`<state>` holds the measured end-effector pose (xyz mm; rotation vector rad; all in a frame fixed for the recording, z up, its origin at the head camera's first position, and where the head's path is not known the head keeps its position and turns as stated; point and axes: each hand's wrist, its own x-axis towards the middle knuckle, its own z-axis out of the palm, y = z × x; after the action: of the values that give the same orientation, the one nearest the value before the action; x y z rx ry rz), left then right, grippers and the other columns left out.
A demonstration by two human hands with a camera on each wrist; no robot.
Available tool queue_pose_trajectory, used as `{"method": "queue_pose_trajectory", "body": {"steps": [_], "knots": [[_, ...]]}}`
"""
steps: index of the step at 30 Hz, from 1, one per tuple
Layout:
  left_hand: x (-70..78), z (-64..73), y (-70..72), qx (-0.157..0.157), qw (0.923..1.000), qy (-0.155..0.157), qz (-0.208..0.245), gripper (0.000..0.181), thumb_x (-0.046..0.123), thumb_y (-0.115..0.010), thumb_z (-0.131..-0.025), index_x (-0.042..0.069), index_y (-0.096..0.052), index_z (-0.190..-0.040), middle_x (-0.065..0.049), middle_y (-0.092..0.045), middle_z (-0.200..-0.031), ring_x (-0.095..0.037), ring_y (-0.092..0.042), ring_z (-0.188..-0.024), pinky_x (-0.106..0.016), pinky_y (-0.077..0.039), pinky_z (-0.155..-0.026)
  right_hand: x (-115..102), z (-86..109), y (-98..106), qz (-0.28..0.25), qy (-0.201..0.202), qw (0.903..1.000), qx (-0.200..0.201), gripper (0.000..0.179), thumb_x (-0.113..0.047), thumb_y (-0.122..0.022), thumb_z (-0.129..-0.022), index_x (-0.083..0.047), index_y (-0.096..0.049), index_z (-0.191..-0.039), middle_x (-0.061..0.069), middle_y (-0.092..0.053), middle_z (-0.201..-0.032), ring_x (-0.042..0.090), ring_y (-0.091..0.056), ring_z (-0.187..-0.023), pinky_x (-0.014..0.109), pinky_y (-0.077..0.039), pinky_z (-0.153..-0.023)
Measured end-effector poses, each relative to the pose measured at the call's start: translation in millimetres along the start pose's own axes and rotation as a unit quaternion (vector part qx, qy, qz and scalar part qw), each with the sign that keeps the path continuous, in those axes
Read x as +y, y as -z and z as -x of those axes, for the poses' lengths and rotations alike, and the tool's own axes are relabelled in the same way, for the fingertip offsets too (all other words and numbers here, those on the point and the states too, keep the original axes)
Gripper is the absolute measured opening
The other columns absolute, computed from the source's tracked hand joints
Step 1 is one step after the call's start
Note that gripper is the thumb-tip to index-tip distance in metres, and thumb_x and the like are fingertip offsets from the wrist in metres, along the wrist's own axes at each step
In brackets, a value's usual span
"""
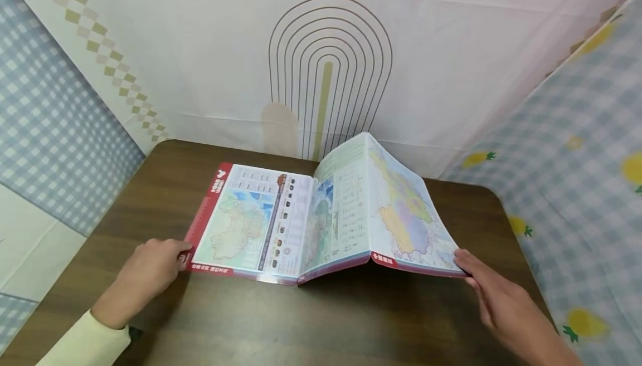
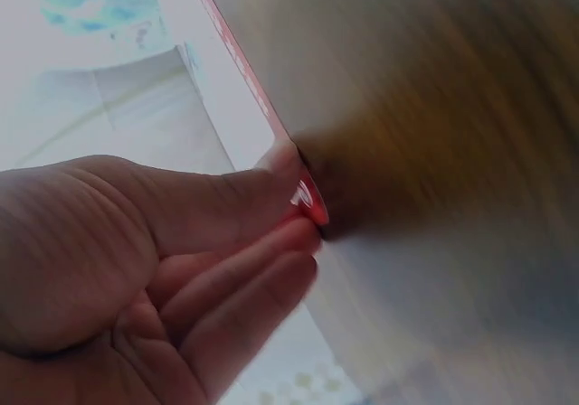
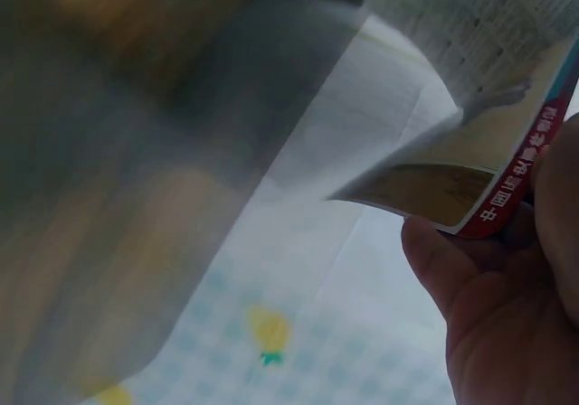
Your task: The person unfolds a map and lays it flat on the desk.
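Note:
A fold-out map [image 1: 241, 227] with red borders and printed maps spreads across the table. Its left panel lies nearly flat, while the middle and right panels rise to a ridge like a tent. My left hand [image 1: 150, 268] pinches the map's lower left corner; in the left wrist view, thumb and fingers of the left hand [image 2: 136, 233] meet on the red edge. At the opposite end, my right hand [image 1: 506, 299] holds the lower right corner of the right panel. The right wrist view shows that panel's edge [image 3: 520, 170] between the thumb and fingers of the right hand [image 3: 507, 315].
A dark brown wooden table [image 1: 311, 327] carries the map. Behind it hangs a white cloth [image 1: 200, 37] with an arch pattern. Checked cloth [image 1: 55, 98] hangs at the left, and a pineapple-print checked cloth [image 1: 577, 215] at the right.

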<state>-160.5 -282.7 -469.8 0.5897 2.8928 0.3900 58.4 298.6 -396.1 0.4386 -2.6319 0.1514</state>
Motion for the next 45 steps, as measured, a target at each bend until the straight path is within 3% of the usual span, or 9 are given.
{"method": "queue_pose_trajectory", "body": {"steps": [9,16,20,24,28,36,38,41,45], "knots": [[-33.4,1.4,6.2,0.01,0.9998,0.015,-0.006,0.039,0.001,-0.082,-0.085,-0.002,-0.075,-0.123,-0.03,-0.075,-0.107,-0.031,-0.065,-0.078,-0.051,-0.054,-0.067,21.4,39.2,-13.1,0.04,-0.016,0.999,0.013,0.065,-0.049,-0.028,-0.115,-0.001,-0.069,-0.131,0.018,-0.075,-0.128,-0.018,-0.03,-0.146,0.001,-0.043,-0.096],[-54.5,2.2,10.6,0.004,0.9995,0.025,-0.02,0.044,0.001,-0.084,-0.083,-0.004,-0.073,-0.125,-0.032,-0.073,-0.104,-0.033,-0.061,-0.074,-0.05,-0.051,-0.065,24.3,61.9,-30.1,0.049,-0.02,0.9984,-0.022,0.063,-0.047,-0.024,-0.115,-0.004,-0.065,-0.134,0.018,-0.072,-0.131,-0.02,-0.019,-0.149,0.025,-0.053,-0.065],[-64.7,2.8,13.2,0.003,0.9993,0.032,-0.02,0.045,0.002,-0.084,-0.082,-0.005,-0.072,-0.125,-0.035,-0.071,-0.105,-0.033,-0.059,-0.073,-0.049,-0.05,-0.064,23.1,70.0,-42.8,0.046,-0.011,0.9982,-0.036,0.061,-0.046,-0.025,-0.115,-0.004,-0.067,-0.13,0.018,-0.074,-0.128,-0.019,-0.02,-0.148,0.019,-0.054,-0.074],[-73.5,3.0,14.8,0.01,0.9991,0.037,-0.018,0.042,0.003,-0.084,-0.082,-0.005,-0.073,-0.123,-0.035,-0.071,-0.104,-0.035,-0.06,-0.073,-0.052,-0.051,-0.064,19.5,72.9,-51.2,0.055,-0.006,0.9963,-0.066,0.046,-0.039,-0.038,-0.115,-0.005,-0.069,-0.125,0.014,-0.076,-0.125,0.006,-0.06,-0.135,0.021,-0.057,-0.077],[-76.8,2.4,14.7,0.005,0.9989,0.042,-0.021,0.04,0.003,-0.082,-0.083,-0.005,-0.074,-0.121,-0.035,-0.071,-0.102,-0.036,-0.06,-0.072,-0.052,-0.051,-0.065,13.7,74.5,-55.0,0.063,-0.029,0.99,-0.123,0.022,-0.02,-0.064,-0.107,-0.008,-0.07,-0.125,0.012,-0.076,-0.126,0.028,-0.074,-0.114,0.033,-0.062,-0.075],[-72.3,7.7,14.6,-0.004,0.9985,0.019,-0.051,0.038,0.0,-0.076,-0.085,0.002,-0.075,-0.123,-0.03,-0.073,-0.098,-0.034,-0.065,-0.073,-0.055,-0.052,-0.061,9.0,71.0,-58.5,0.074,-0.04,0.9864,-0.141,0.034,-0.022,-0.081,-0.094,-0.01,-0.073,-0.125,0.011,-0.074,-0.132,0.032,-0.072,-0.118,0.035,-0.061,-0.081],[-64.4,10.7,13.0,0.008,0.9983,0.01,-0.057,0.04,0.004,-0.078,-0.086,0.004,-0.074,-0.126,-0.03,-0.073,-0.11,-0.04,-0.069,-0.079,-0.06,-0.054,-0.063,6.9,65.1,-54.8,0.061,-0.064,0.9831,-0.16,0.042,-0.027,-0.085,-0.09,-0.009,-0.074,-0.126,0.014,-0.071,-0.136,0.036,-0.069,-0.122,0.039,-0.061,-0.082],[-46.3,12.5,9.7,0.047,0.9966,-0.016,-0.066,0.053,0.024,-0.084,-0.088,0.003,-0.069,-0.134,-0.034,-0.065,-0.135,-0.056,-0.067,-0.109,-0.073,-0.052,-0.085,0.9,51.6,-48.1,0.021,-0.142,0.9677,-0.207,0.059,-0.041,-0.084,-0.09,-0.009,-0.068,-0.137,0.021,-0.06,-0.15,0.045,-0.058,-0.136,0.053,-0.058,-0.092],[-15.4,10.0,4.4,0.099,0.9911,-0.046,-0.076,0.088,0.062,-0.08,-0.086,0.005,-0.058,-0.149,-0.036,-0.047,-0.155,-0.066,-0.042,-0.138,-0.085,-0.031,-0.105,-6.1,30.6,-49.0,-0.007,-0.228,0.942,-0.247,0.09,-0.066,-0.069,-0.094,-0.012,-0.044,-0.161,0.023,-0.029,-0.172,0.052,-0.026,-0.156,0.077,-0.036,-0.107]]}}
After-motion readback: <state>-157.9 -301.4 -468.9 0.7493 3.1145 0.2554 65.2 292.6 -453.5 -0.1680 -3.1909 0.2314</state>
